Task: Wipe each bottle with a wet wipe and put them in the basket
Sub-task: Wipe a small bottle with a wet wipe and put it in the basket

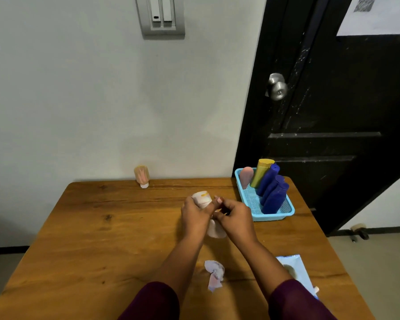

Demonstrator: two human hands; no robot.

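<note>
My left hand (195, 214) grips a pale bottle (201, 199) with an orange mark, held tilted above the middle of the wooden table (106, 227). My right hand (232, 217) is against it from the right, fingers curled and pinching a pale wet wipe (216, 230) that hangs below both hands. The blue basket (274, 217) stands at the table's back right and holds several bottles: a pink one (246, 177), a yellow one (261, 172) and three dark blue ones (274, 197). A beige bottle (141, 176) stands on its cap at the back edge.
A crumpled used wipe (214, 274) lies on the table between my forearms. The blue wipes pack (295, 270) sits at the front right edge. A grey wall is behind the table and a black door (333, 112) stands to the right.
</note>
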